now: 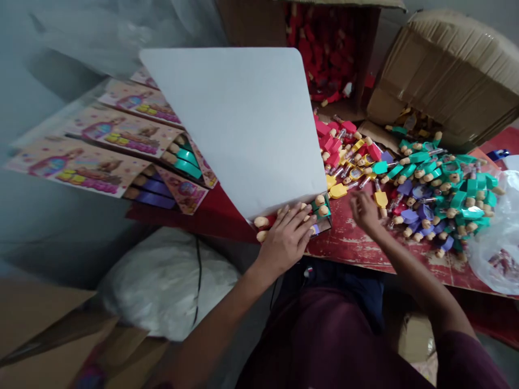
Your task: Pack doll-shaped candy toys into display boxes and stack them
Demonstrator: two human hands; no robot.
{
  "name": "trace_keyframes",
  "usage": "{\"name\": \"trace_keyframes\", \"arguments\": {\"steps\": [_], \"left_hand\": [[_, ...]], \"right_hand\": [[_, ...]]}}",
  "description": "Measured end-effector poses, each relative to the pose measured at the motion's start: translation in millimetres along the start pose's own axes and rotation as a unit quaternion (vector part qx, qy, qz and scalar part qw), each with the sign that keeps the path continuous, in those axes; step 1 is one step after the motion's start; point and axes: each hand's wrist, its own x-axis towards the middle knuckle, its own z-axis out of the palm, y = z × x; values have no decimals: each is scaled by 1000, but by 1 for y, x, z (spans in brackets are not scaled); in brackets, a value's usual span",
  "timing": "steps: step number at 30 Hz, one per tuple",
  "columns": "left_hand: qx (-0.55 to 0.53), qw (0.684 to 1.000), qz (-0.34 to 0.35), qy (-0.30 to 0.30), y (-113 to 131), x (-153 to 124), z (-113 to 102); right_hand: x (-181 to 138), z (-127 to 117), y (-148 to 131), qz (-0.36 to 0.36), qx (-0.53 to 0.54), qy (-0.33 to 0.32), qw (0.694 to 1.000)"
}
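Note:
A display box [326, 227] stands near the table's front edge, its tall white panel [235, 124] rising behind it. Inside it sit green and purple plastic pieces with round beige heads [320, 201]. My left hand [284, 237] lies flat over these pieces, fingers stretched out and hiding some of them. To the right of the box, my right hand [365, 210] hovers over the table with its fingers curled together; what they hold, if anything, is hidden. A yellow beige-headed piece [380, 200] lies just beside it.
Loose green pieces [470, 189], red pieces [332, 143] and purple ones pile up on the red table [344, 237]. Behind are a carton of red pieces [324, 54] and a tilted carton [450, 70]. Filled printed boxes [93, 167] stand left; a white sack [162, 281] sits below.

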Motion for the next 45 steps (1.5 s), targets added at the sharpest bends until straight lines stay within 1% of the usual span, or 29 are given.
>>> {"name": "trace_keyframes", "arguments": {"steps": [2, 3, 5, 7, 10, 14, 15, 17, 19, 20, 21, 22, 23, 24, 25, 27, 28, 29, 30, 31, 32, 34, 36, 37, 39, 40, 41, 43, 45], "left_hand": [[-4, 1000, 1, 2, -1, 0, 0], [-5, 1000, 2, 2, -1, 0, 0], [-6, 1000, 3, 3, -1, 1, -2], [0, 1000, 4, 5, -1, 2, -3], [12, 1000, 7, 3, 0, 2, -6], [3, 1000, 4, -4, -2, 2, -7], [0, 1000, 1, 4, -2, 2, -7], [-14, 999, -1, 37, 4, 6, -5], [-60, 995, -2, 85, 18, 14, -3], [-98, 990, -10, 104, 28, 19, -1], [-146, 982, -27, 113, 40, 25, 2], [-202, 972, -52, 110, 52, 31, 5], [-268, 955, -83, 92, 64, 37, 8], [-345, 930, -112, 56, 76, 41, 13], [-430, 893, -135, 0, 87, 44, 18], [-582, 785, -161, -135, 105, 45, 29], [-627, 736, -174, -184, 111, 43, 34], [-646, 710, -189, -206, 117, 39, 39], [-641, 712, -204, -200, 120, 33, 44], [-618, 736, -215, -175, 123, 27, 47], [-582, 771, -216, -141, 124, 19, 49], [-491, 847, -187, -80, 123, 3, 47], [-379, 914, -147, -12, 116, -12, 36], [-316, 939, -132, 31, 109, -18, 28], [-198, 967, -116, 110, 90, -24, 10], [-149, 973, -112, 133, 78, -24, 1], [-107, 978, -109, 141, 65, -22, -7], [-41, 988, -99, 113, 39, -13, -17], [5, 995, -79, 53, 19, -3, -18]], "right_hand": [[35, -12, 40, 67, -111, 25, 991], [53, -18, 58, 95, -170, 19, 981], [88, -27, 90, 123, -269, -26, 955], [114, -33, 110, 115, -328, -83, 934], [135, -34, 123, 85, -349, -127, 924], [139, -40, 118, 45, -332, -141, 932], [135, -44, 114, 35, -317, -127, 939], [118, -57, 99, 37, -235, -48, 970], [89, -73, 75, 59, -66, 46, 995], [69, -82, 60, 72, 38, 72, 994], [49, -91, 44, 80, 139, 72, 984], [27, -99, 27, 84, 234, 54, 967], [6, -106, 10, 91, 313, 34, 945], [-14, -112, -5, 101, 371, 18, 923], [-31, -117, -19, 114, 412, 4, 904], [-58, -123, -40, 139, 450, -17, 882], [-67, -126, -46, 146, 456, -27, 878], [-74, -128, -50, 150, 458, -31, 876], [-80, -130, -53, 155, 453, -28, 878], [-85, -133, -54, 162, 441, -23, 883], [-89, -134, -54, 171, 425, -22, 889], [-95, -135, -53, 185, 391, -40, 900], [-99, -128, -52, 178, 371, -53, 910], [-100, -122, -51, 162, 362, -42, 917], [-99, -104, -51, 115, 327, -5, 938], [-98, -92, -50, 85, 301, 4, 950], [-95, -80, -49, 54, 273, -1, 961], [-90, -54, -46, -6, 224, -38, 974], [-84, -32, -42, -60, 196, -70, 976]]}}
